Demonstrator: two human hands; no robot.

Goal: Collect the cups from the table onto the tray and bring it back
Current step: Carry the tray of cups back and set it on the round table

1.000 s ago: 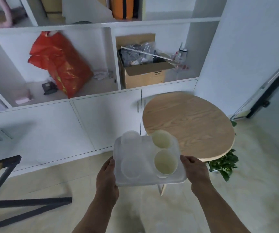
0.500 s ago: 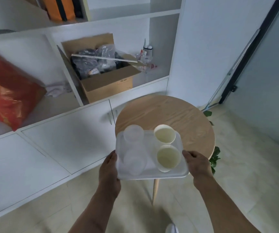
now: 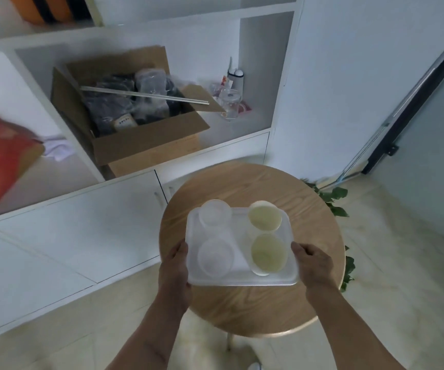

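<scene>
The white plastic tray (image 3: 242,280) hangs over the round wooden desk (image 3: 258,308), long axis running away from the person, four cups aboard. Left hand (image 3: 174,265) and right hand (image 3: 313,263) each clamp a long side, level.

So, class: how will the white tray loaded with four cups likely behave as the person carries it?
The tray is probably light, since it looks like thin plastic and the cups seem empty. Its shallow rim suggests the far pale yellow cup, apparently leaning, may tip. Being held by left hand and right hand at opposite edges likely keeps it level.
</scene>
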